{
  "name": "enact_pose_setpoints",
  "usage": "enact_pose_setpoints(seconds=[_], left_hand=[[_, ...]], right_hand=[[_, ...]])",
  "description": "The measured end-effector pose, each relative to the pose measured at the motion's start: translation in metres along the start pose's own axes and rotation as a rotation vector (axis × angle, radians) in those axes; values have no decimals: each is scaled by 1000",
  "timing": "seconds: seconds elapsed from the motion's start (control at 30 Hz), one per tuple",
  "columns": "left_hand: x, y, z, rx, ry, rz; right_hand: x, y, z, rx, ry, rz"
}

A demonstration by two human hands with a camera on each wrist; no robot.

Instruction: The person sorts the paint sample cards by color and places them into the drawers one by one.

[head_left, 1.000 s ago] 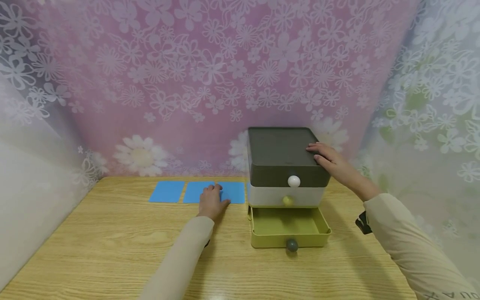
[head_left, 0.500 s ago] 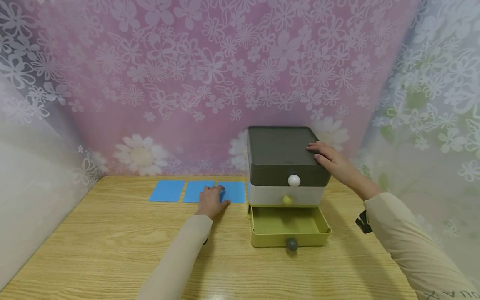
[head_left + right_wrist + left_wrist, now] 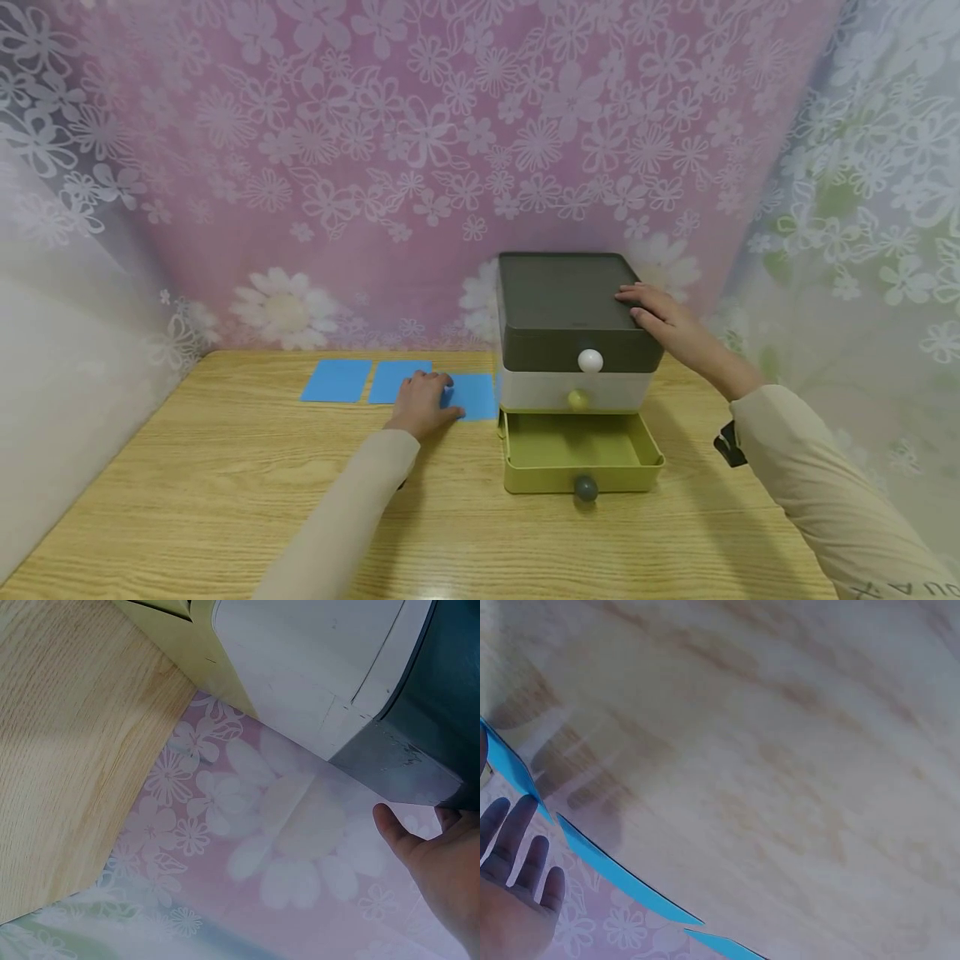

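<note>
Three square blue sheets lie in a row along the back of the table. My left hand (image 3: 422,404) holds the rightmost blue sheet (image 3: 476,396) near its left side, index finger by the far edge and thumb by the near edge. The left wrist view shows this blue sheet (image 3: 508,763) between thumb and index finger, the other fingers extended. My right hand (image 3: 667,325) rests on the top right edge of a small drawer unit (image 3: 566,292) with a dark grey top. Its lowest drawer, olive yellow (image 3: 581,479), is pulled out and bare inside.
The middle blue sheet (image 3: 390,383) lies beside my left hand, and the left blue sheet (image 3: 336,381) farther along. A white knob (image 3: 590,361), a yellow knob (image 3: 577,401) and a grey knob (image 3: 586,488) stick out from the drawers. A flowered curtain (image 3: 375,167) hangs behind the table.
The rightmost blue sheet has slid toward me with my left hand, out of line with the other two. My right hand and the drawer unit have stayed put.
</note>
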State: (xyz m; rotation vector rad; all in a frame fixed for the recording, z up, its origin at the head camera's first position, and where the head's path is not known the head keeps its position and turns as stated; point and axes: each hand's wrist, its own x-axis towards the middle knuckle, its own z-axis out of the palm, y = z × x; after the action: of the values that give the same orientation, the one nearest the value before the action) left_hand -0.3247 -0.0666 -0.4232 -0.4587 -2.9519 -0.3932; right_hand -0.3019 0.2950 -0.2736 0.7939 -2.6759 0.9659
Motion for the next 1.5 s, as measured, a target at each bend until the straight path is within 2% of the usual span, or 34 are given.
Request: enact_pose_setpoints(seconds=[0.1,0.2,0.43,0.57,0.83,1.0,1.23,1.37,1.5], left_hand=[[0,-1,0,3,1,19],[1,-1,0,-12,-26,30],[6,0,-5,-110,-200,-20],[7,-1,-6,-115,-241,-26],[8,-1,-6,-132,-216,-14],[11,-1,-8,-143,-161,-9],[11,-8,-19,-75,-107,80],[7,-13,-26,-149,-129,103],[1,-19,-31,-299,-181,118]], right_hand=[[0,0,0,-7,-4,-2],[0,0,0,-19,-7,-7],[0,-1,0,-20,-5,-5],[0,0,0,-19,-2,-10],[1,-2,0,-34,-1,0],[0,-2,0,-39,2,4],[0,-4,-1,-38,-4,9],[0,-4,-1,-38,-11,11],[0,-3,-1,-30,-17,19]])
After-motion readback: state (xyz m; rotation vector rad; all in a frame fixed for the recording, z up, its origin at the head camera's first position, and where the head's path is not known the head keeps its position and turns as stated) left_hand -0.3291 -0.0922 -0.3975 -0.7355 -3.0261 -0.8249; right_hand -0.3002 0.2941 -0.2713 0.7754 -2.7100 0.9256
